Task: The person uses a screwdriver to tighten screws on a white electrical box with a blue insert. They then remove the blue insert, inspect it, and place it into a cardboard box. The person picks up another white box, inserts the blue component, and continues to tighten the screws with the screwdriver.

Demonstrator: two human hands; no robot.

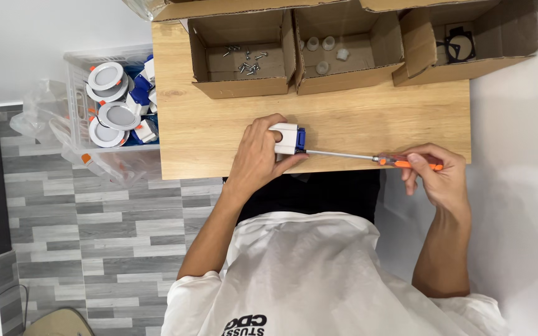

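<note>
My left hand [258, 152] grips a small white box with a blue end [288, 138] and presses it onto the wooden table [368, 121] near the front edge. My right hand [438, 180] holds the orange handle of a screwdriver [406, 162]. Its long metal shaft lies level and its tip meets the blue end of the box.
Three open cardboard boxes stand along the far edge of the table: one with loose screws [244, 60], one with small white caps [326, 48], one with black gaskets [459, 42]. A clear plastic bin [76, 81] of round white lamps stands left of the table, over grey floor tiles.
</note>
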